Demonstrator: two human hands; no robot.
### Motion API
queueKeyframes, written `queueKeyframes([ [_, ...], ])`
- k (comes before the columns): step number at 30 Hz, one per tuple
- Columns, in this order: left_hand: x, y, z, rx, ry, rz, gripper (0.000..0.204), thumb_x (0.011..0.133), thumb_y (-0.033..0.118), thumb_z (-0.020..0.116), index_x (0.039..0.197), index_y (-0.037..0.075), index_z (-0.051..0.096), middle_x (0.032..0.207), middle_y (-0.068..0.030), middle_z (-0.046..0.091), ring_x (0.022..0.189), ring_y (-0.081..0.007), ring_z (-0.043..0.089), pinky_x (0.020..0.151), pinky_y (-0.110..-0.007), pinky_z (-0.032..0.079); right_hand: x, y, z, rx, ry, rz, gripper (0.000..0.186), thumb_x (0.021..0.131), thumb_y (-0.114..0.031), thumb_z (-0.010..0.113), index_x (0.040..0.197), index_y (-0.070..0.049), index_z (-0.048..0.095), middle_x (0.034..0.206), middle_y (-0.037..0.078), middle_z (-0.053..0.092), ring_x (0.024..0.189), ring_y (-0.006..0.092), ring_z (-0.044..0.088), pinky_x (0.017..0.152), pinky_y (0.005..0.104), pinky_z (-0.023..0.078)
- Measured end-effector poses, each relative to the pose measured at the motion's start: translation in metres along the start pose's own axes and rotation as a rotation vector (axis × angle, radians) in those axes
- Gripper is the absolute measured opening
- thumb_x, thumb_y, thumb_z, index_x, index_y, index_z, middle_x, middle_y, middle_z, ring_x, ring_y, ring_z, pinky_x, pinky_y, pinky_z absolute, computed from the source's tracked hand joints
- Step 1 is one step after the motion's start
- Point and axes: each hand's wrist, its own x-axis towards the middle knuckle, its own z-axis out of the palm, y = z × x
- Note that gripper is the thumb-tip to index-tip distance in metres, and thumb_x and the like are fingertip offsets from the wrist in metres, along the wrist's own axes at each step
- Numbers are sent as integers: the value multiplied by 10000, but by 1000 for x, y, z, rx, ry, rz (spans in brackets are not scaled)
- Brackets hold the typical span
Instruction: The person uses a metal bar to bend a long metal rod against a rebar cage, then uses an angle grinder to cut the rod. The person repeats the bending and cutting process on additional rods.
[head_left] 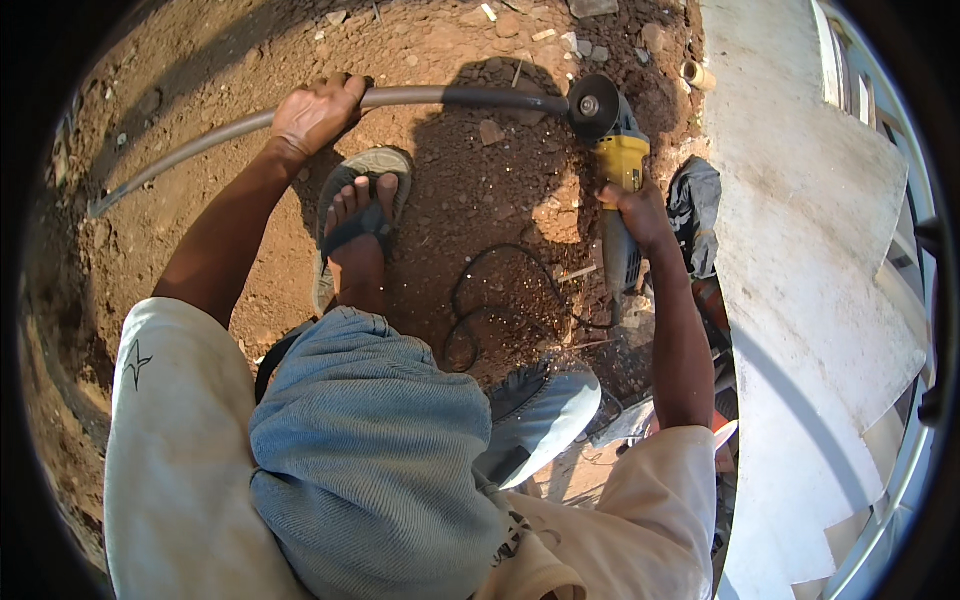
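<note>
My left hand (320, 112) is closed around a long, slightly curved metal bar (430, 95), which runs from the left side to the top middle. A yellow and grey angle grinder (622, 160) is gripped in my right hand (640, 212). Its round dark disc (594, 106) is at the bar's right end and appears to touch it. Bright specks, which look like sparks, scatter below the grinder towards my legs. Whether the disc is spinning cannot be made out.
A black cable (510, 247) loops over the reddish soil (440, 210). My sandalled foot (362, 215) stands below the bar. Large pale sheets (800, 250) lie along the right, beside a dark crumpled cloth (695, 205). Stones and a short tube piece (699, 76) are at the top.
</note>
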Motion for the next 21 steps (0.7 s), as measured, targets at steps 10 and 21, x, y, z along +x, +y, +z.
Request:
queueKeyframes([
  [10,0,-2,2,46,74,23,123,888,187,555,936,99,483,711,-87,547,586,-212,635,410,-332,514,3,0,-5,-28,-31,-2,631,690,-195,749,1221,48,509,1065,142,645,930,238,625,849,342,485],
  [21,-1,-2,1,5,57,20,143,888,190,556,961,99,473,748,-98,566,626,-215,645,437,-333,530,1,-7,-2,-31,-42,-32,627,701,-249,731,1213,42,515,1067,132,636,937,229,613,856,337,475],
])
